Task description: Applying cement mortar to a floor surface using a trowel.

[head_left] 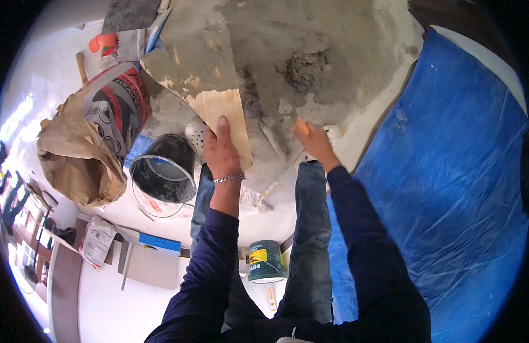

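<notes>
The floor around me is pale, almost white where the light catches it, and a creased blue sheet spreads along its right side, with a light strip and a dark brown surface past the sheet's upper edge. Over at the floor's left edge, brown-framed bright patches look like windows, though they are too small to be sure, and a streak of white glare gleams farther up that side. Toward the lower left corner, a brown band borders a smooth white surface, floor or wall, I can't tell.
</notes>
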Available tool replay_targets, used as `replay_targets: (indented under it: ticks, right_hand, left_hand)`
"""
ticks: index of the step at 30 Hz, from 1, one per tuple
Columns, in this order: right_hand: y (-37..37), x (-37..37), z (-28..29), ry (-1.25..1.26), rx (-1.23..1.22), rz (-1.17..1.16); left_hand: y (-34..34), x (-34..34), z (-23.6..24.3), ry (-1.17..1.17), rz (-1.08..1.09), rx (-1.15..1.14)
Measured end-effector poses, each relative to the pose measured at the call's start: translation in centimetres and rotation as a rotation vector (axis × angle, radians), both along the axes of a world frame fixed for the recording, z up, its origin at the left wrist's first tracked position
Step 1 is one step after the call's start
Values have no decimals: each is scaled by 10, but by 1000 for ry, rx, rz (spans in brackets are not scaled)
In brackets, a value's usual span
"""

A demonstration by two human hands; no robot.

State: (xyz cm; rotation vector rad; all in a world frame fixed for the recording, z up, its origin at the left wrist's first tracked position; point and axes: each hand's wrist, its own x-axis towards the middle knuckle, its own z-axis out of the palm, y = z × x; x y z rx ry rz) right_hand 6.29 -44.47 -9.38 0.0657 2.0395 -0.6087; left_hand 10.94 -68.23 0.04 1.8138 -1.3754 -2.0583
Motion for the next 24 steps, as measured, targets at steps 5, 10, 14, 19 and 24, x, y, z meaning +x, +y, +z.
replay_targets:
  ticks: [5,10,14,19,24]
  right_hand:
    - [34,-118,-11,81,169,198]
    - [39,-87,51,-371,-53,-733]
    - [37,-62,102,-259,-136,-808]
    - [24,-27,79,143,-331,-883]
    - [-26,-19,29,327,36,-303]
  left_hand:
    - [0,-10,3,35,-8,32]
    - [-4,-3,-1,71,-61,58]
    - [-4,8,-14,78,-83,54]
    - [3,-2,-8,55,-211,73]
    - [1,-2,-8,-29,-285,286]
